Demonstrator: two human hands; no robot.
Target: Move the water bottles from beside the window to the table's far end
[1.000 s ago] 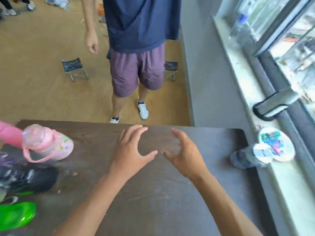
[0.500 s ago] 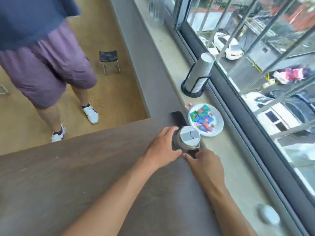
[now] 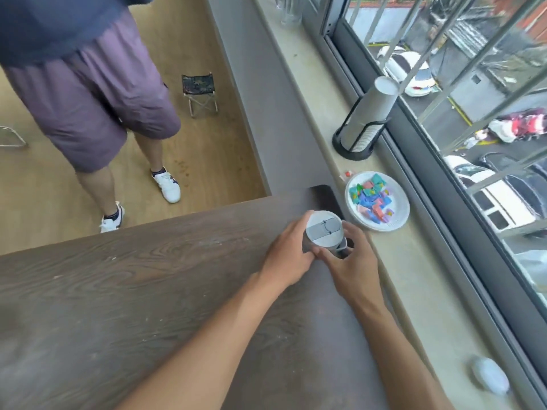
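Observation:
A dark water bottle with a grey lid (image 3: 324,229) stands upright near the far right corner of the dark wooden table (image 3: 133,291), close to the window sill. My left hand (image 3: 288,255) wraps its left side and my right hand (image 3: 352,261) wraps its right side; both grip the body below the lid. Most of the bottle's body is hidden by my fingers. A clear bottle or glass (image 3: 288,10) stands far off on the sill, blurred.
On the sill (image 3: 414,276) lie a white plate of coloured sweets (image 3: 377,201), a black holder with stacked paper cups (image 3: 365,125) and a pale rounded object (image 3: 490,378). A person in purple shorts (image 3: 88,108) stands beyond the table's far edge. A small folding stool (image 3: 199,93) sits on the floor.
My view swung right toward the window. Both hands moved from the table's middle to the grey-lidded bottle and closed around it, tighter now than half a second ago.

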